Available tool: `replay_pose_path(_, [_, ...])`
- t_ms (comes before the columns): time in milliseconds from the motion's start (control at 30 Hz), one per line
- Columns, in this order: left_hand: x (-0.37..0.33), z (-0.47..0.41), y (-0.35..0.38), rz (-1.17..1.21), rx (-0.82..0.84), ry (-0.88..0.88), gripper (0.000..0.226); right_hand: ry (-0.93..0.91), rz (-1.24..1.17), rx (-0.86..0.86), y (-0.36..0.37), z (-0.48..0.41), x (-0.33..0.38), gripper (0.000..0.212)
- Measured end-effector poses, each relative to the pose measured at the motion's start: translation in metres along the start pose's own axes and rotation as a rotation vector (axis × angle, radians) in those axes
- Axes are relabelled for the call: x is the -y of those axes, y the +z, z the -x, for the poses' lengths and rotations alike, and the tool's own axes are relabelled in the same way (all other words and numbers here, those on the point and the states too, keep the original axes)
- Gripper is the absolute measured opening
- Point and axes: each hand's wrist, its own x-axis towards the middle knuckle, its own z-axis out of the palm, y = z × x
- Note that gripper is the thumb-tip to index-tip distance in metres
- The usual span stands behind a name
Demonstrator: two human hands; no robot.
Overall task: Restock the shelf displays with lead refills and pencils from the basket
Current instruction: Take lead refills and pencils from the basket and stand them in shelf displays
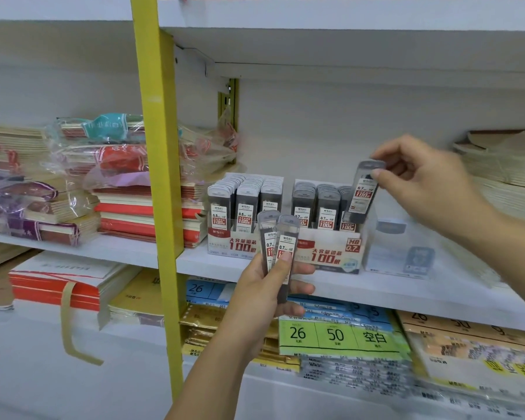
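The right hand point(431, 177) pinches a slim, flat plastic refill point(362, 198) by its top over the cardboard box point(328, 253); curled fingers point(303, 287) of the left hand point(261, 298) grip two refills point(281, 253).

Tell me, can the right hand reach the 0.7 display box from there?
Probably yes: the right hand holds a lead refill case just above the 0.7 display box; nothing blocks it.

White shelves point(406, 298) on a yellow upright point(161, 147)
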Motion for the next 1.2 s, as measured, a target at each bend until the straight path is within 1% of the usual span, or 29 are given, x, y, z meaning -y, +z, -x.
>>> replay_pose_path(100, [0.0,0.0,0.0,-0.004,-0.01,0.004,0.028,-0.002,0.09,0.084,0.007,0.002,-0.004,0.019])
replay_pose_path(233, [0.001,-0.001,-0.002,-0.007,-0.019,0.008,0.024,0.087,0.125,0.174,0.015,-0.002,-0.01,0.021])
replay_pose_path(333, [0.001,-0.002,-0.002,-0.016,-0.027,0.016,0.023,0.079,0.236,0.223,0.019,-0.004,-0.012,0.015])
replay_pose_path(433, [0.001,-0.001,-0.002,-0.034,-0.031,0.019,0.022,0.022,0.408,0.212,0.023,-0.005,-0.014,0.007])
replay_pose_path(533, [0.001,0.0,-0.001,-0.074,-0.03,0.021,0.02,0.032,0.518,0.176,0.025,-0.005,-0.017,0.017])
replay_pose_path(633, [-0.001,0.002,0.0,-0.081,-0.019,0.031,0.021,0.005,0.542,0.129,0.025,0.0,-0.012,0.024])
replay_pose_path(700, [-0.003,0.003,0.001,-0.075,-0.008,0.041,0.028,-0.036,0.493,0.091,0.026,0.008,0.001,0.029])
replay_pose_path(733, [-0.004,0.004,0.001,-0.074,-0.002,0.046,0.032,-0.042,0.427,0.088,0.028,0.014,0.01,0.031])
replay_pose_path(767, [-0.004,0.004,0.002,-0.073,0.005,0.05,0.035,-0.019,0.308,0.11,0.031,0.02,0.021,0.03])
replay_pose_path(867, [-0.005,0.005,0.004,-0.064,0.035,0.057,0.032,0.195,-0.21,0.292,0.042,0.036,0.049,0.023])
replay_pose_path(900, [-0.005,0.006,0.004,-0.056,0.046,0.057,0.03,0.272,-0.347,0.344,0.047,0.04,0.054,0.025])
replay_pose_path(933, [-0.005,0.006,0.005,-0.049,0.056,0.057,0.029,0.324,-0.433,0.363,0.051,0.043,0.057,0.026])
replay_pose_path(967, [-0.004,0.006,0.005,-0.047,0.065,0.057,0.029,0.349,-0.475,0.35,0.054,0.045,0.058,0.025])
replay_pose_path(1067, [-0.004,0.006,0.006,-0.05,0.078,0.05,0.034,0.394,-0.499,0.27,0.052,0.042,0.054,0.018])
replay_pose_path(1133, [-0.005,0.006,0.005,-0.051,0.063,0.04,0.033,0.423,-0.515,0.163,0.04,0.033,0.044,0.015])
replay_pose_path(1200, [-0.004,0.004,0.004,-0.056,0.029,0.025,0.028,0.356,-0.475,0.025,0.022,0.02,0.031,0.017])
